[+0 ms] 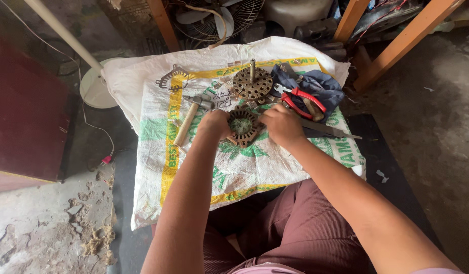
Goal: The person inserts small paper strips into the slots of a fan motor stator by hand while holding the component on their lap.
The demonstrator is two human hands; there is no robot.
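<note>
- your left hand (214,124) sits just left of the frame's middle, fingers curled over the left rim of the stator (243,128); it grips that edge.
- your right hand (282,124) is just right of middle, fingers closed against the stator's right rim, so both hands clasp it from either side.
- the stator is a round, rusty ring with slots around a greenish centre; it lies between your hands on the sack (204,167), at the frame's centre.
- the sack is white woven plastic with yellow and green print, spread over the tabletop; it fills the middle of the frame.
- a hammer (190,121) with a pale wooden handle lies on the sack just left of your left hand, head pointing to the upper right.
- a second round metal part with an upright shaft, the rotor (252,83), stands on the sack above the stator, near it but apart.
- red-handled pliers (303,101) rest on a blue cloth (315,86) at the upper right of the sack, just above your right hand.
- a flat grey file (331,132) lies to the right of your right hand, pointing toward the right edge of the frame.
- a fan (209,20) with a wire guard shows at the top of the frame, behind the sack.
</note>
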